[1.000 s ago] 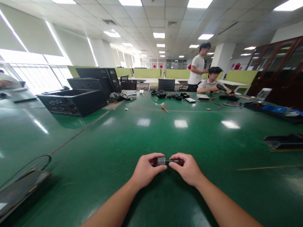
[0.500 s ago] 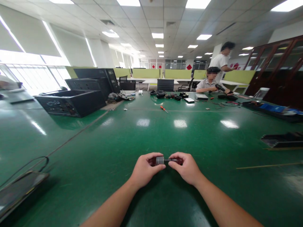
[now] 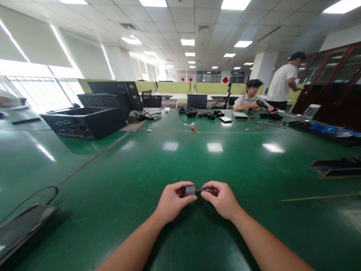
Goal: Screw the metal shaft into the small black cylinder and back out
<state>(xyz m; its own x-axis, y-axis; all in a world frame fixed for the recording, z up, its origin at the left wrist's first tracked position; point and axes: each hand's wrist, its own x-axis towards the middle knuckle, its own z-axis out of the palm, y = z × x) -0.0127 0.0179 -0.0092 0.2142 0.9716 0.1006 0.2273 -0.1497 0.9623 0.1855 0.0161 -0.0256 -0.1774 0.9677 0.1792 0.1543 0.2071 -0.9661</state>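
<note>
Just over the green table point(image 3: 180, 162), a small grey metal cylinder point(image 3: 190, 191) lies sideways between the thumb and fingers of my left hand point(image 3: 170, 203). From its right end runs a thin dark shaft point(image 3: 198, 190). My right hand point(image 3: 224, 201) pinches the far end of this shaft, where a dark ridged part shows between the fingertips. It looks like a small motor, but its exact kind is unclear. Both hands are closed, a short gap apart, with the shaft bridging them. My fingers hide some of each end.
An orange-handled screwdriver point(image 3: 195, 130) lies further back. Black computer cases point(image 3: 84, 122) stand at left, and a flat dark device point(image 3: 25, 229) with a cable is near-left. At right are a black metal channel point(image 3: 335, 167) and a thin rod point(image 3: 318, 197). A seated person point(image 3: 249, 99) handles a power tool.
My hands hold nearly the same pose, and the cylinder and shaft have barely shifted. In the background, the standing person has moved to the right, toward the cabinet.
</note>
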